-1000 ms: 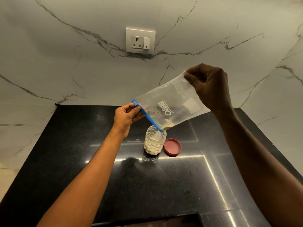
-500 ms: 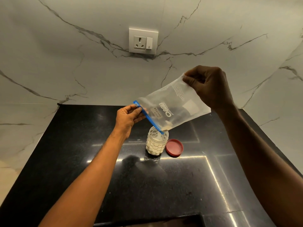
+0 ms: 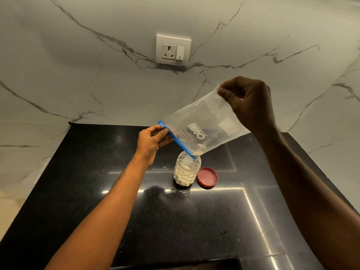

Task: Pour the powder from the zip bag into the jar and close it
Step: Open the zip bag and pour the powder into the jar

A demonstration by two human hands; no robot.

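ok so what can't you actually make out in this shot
- Head view: small print on the zip bag is upside down and too small to read.
- Powder left in it: hazy plastic blurs the amount.
- Right hand: its fingertips are curled out of sight.
- Jar: the bag's corner covers its mouth.

A single head-worn wide-angle view looks forward and down over a black countertop [image 3: 78, 191]. It faces a marble wall [image 3: 97, 65] filling the upper frame, with both forearms entering from the bottom.
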